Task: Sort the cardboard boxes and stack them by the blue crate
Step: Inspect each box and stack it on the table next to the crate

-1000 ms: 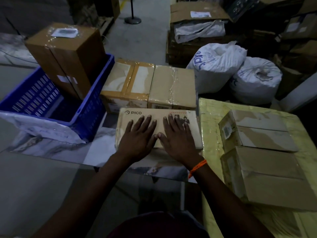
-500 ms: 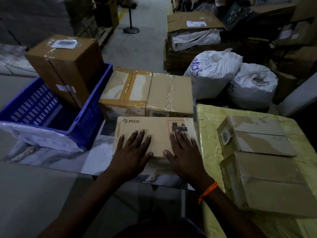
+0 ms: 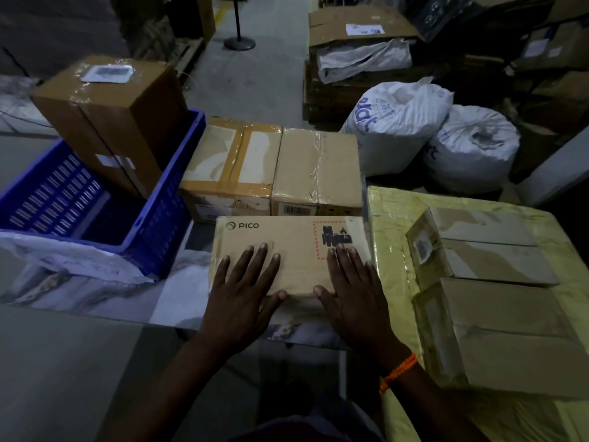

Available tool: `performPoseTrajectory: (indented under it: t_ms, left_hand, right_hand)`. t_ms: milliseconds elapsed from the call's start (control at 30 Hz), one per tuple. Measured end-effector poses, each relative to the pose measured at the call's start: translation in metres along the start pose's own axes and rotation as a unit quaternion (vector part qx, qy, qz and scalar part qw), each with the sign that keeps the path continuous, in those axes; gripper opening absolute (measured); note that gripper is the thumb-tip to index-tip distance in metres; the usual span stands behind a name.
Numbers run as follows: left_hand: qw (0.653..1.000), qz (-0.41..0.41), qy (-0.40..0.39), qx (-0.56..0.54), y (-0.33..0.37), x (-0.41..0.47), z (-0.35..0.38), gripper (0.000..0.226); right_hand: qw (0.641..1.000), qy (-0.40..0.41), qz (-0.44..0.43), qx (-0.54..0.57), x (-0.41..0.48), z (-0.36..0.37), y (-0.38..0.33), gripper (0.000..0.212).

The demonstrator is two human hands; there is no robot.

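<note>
2 hands lie flat, fingers straight and gripping nothing, on top of the PICO box [image 3: 287, 247]: the left hand [image 3: 242, 298] on its near-left part, the right hand [image 3: 353, 298] on its near-right part, with an orange wristband [image 3: 398, 371] on the right wrist. This box lies flat on the marbled desk [image 3: 178, 298], its long axis running left to right across the view. The PICO lettering at its far-left corner reads upright to the person, and a red-bordered hazard label [image 3: 334, 240] sits at the far-right corner. 6 cardboard boxes show up close: 1 PICO box; 2 side by side just behind its far edge, the left taped box [image 3: 236, 161] and the right taped box [image 3: 318, 167]; 1 tall box [image 3: 111, 122] tilted in the blue crate [image 3: 165, 193]; and 2 on a yellow wrapped bundle [image 3: 389, 224] just right of the PICO box, the far wrapped box [image 3: 478, 247] and the near wrapped box [image 3: 510, 339]. The blue crate sits at left, beside the left taped box. 2 white sacks [image 3: 395, 122] [image 3: 475, 148] lie beyond.
</note>
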State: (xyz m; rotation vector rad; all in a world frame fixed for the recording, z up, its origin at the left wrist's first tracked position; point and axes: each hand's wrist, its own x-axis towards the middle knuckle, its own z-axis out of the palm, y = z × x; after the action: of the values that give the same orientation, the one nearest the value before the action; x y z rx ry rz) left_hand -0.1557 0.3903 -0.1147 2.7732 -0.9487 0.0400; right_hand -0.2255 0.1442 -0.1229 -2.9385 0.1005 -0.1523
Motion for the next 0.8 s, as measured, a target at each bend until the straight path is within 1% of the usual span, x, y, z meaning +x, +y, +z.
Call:
performPoseTrajectory:
  t_ms: [133,367,433,467,500,533,600,633,667,700,733,767,800]
  left_hand:
    - [1.000,0.001,0.007,0.004,0.000,0.001,0.002,0.069]
    - [1.000,-0.001,0.006,-0.016,0.003,0.001,-0.003,0.069]
    - [0.998,-0.019,0.010,-0.055,0.002,0.001,-0.006,0.069]
    - [0.995,-0.031,0.020,-0.089,-0.001,0.002,-0.010,0.069]
    - [0.991,-0.039,0.030,-0.124,-0.006,0.005,-0.018,0.068]
    - [0.986,-0.045,0.044,-0.152,-0.012,0.010,-0.027,0.066]
    - [0.978,-0.075,0.076,-0.177,-0.032,0.022,-0.038,0.063]
    - [0.973,-0.107,0.085,-0.185,-0.044,0.029,-0.040,0.063]
    - [0.964,-0.148,0.082,-0.205,-0.054,0.036,-0.040,0.062]
    - [0.948,-0.188,0.067,-0.248,-0.061,0.042,-0.041,0.059]
    - [0.923,-0.222,0.049,-0.309,-0.064,0.047,-0.041,0.053]
    - [0.889,-0.248,0.036,-0.384,-0.062,0.050,-0.042,0.043]
    - [0.851,-0.266,0.024,-0.453,-0.060,0.051,-0.041,0.035]
  right_hand:
    - [1.000,0.020,0.007,0.003,-0.001,0.001,-0.002,0.076]
    - [1.000,0.003,0.025,0.015,0.001,0.001,-0.005,0.078]
    - [0.999,0.002,0.029,0.034,0.001,-0.001,-0.007,0.079]
    - [0.997,0.004,0.038,0.061,0.003,-0.006,-0.006,0.078]
    - [0.994,0.016,0.053,0.093,0.006,-0.015,-0.006,0.077]
    - [0.989,0.048,0.071,0.120,0.011,-0.025,-0.005,0.075]
    - [0.971,0.114,0.124,0.171,0.027,-0.037,0.008,0.068]
    - [0.955,0.110,0.175,0.213,0.038,-0.039,0.018,0.067]
    - [0.934,0.082,0.228,0.263,0.051,-0.044,0.026,0.067]
    - [0.906,0.046,0.275,0.319,0.062,-0.047,0.032,0.065]
    - [0.874,0.014,0.303,0.380,0.069,-0.049,0.034,0.058]
    - [0.849,-0.010,0.308,0.430,0.073,-0.050,0.033,0.048]
    - [0.839,-0.022,0.297,0.455,0.072,-0.052,0.030,0.038]
